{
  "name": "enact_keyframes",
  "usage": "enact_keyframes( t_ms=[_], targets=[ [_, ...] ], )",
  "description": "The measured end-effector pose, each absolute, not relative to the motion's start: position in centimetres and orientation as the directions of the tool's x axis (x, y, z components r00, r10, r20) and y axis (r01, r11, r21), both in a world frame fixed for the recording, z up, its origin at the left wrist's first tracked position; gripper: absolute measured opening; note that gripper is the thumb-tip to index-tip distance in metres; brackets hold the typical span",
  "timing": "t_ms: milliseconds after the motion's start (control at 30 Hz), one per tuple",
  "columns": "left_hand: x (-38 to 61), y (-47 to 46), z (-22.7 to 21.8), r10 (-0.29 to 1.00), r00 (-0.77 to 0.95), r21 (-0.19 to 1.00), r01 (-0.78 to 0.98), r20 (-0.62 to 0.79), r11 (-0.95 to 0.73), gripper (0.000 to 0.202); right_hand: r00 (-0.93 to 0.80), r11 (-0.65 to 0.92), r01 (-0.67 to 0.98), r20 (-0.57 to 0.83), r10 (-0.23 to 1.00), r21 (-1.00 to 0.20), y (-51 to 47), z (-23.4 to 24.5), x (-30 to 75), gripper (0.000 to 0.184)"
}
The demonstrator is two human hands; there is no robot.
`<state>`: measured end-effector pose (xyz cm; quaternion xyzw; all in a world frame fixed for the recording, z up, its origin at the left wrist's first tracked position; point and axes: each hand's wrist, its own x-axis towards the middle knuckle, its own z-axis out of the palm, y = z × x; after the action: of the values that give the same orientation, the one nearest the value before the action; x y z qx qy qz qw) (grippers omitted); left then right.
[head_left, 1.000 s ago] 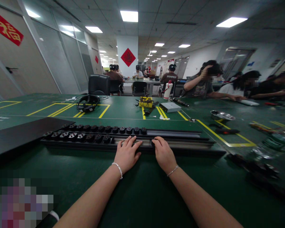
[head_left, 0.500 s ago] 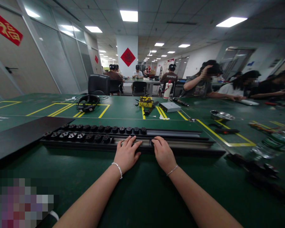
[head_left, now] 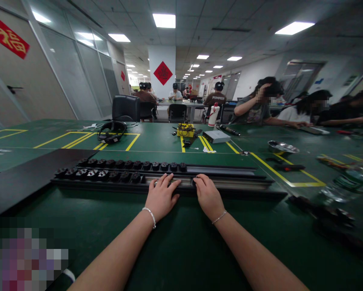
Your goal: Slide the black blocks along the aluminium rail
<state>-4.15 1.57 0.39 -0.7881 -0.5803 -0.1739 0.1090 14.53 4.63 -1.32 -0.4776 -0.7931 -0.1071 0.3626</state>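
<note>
A long black track rail [head_left: 244,195] lies across the green table, with a row of black socket modules [head_left: 103,174] in its left part and a pale metal channel showing to the right. Behind it runs a second rail [head_left: 223,170], also carrying sockets on its left. My left hand [head_left: 162,197] lies over the front rail's channel, fingers spread and resting on it. To its right, my right hand [head_left: 210,197] pinches a small black piece [head_left: 194,182] at the rail. The fingers hide most of that piece, so its kind is unclear.
A dark flat panel [head_left: 32,178] lies at the left. Farther back are a black headset [head_left: 112,132], a yellow box with cables [head_left: 185,130] and a grey box [head_left: 217,136]. At right stand a metal bowl [head_left: 282,148] and a plastic bottle [head_left: 340,184]. Other people sit beyond.
</note>
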Motion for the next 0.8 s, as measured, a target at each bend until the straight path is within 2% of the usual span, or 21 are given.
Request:
enact_keyframes(
  t_ms=[800],
  targets=[
    [-4.03,1.44,0.71,0.891,0.253,0.048,0.955,0.377,-0.292,0.045,-0.269,0.522,0.831,0.683,0.68,-0.192,4.36,-1.12,14.63,0.029]
  ],
)
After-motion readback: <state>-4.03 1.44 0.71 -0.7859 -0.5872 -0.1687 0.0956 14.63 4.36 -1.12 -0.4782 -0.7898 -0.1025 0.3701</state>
